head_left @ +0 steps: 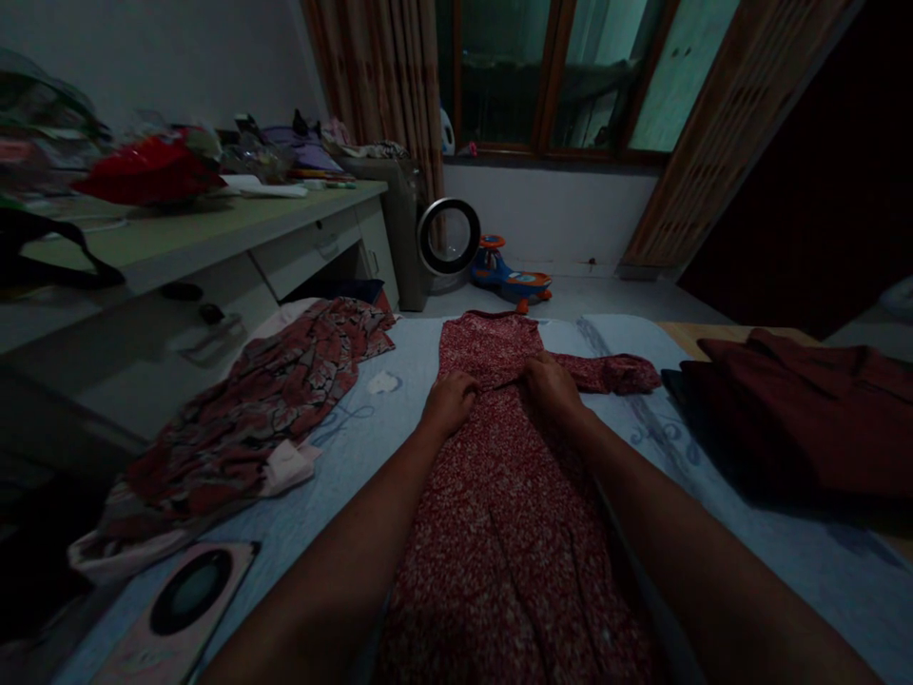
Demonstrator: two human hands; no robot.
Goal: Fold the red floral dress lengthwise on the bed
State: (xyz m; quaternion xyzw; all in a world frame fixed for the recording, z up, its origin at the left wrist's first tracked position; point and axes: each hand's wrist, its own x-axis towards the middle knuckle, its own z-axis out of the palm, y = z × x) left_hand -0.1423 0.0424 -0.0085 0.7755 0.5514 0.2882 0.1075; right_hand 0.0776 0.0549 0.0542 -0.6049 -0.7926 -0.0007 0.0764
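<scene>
A long red dress (492, 533) with small pale specks lies front to back along the bed, its neckline at the far end. One sleeve (610, 373) stretches out to the right; on the left side no sleeve sticks out. My left hand (451, 401) is closed on the dress fabric near the left edge of the bodice. Across from it, my right hand (553, 385) pinches the cloth close to where the sleeve leaves the body. A crease in the fabric runs between the two hands.
To the left lie a crumpled patterned cloth (278, 400) and a pink phone-like item (182, 609). Folded dark red clothes (820, 409) are stacked at right. Beyond the bed stand a washing machine (406, 228) with its round door open and a blue ride-on toy (510, 276). A cluttered desk (249, 243) runs along the left.
</scene>
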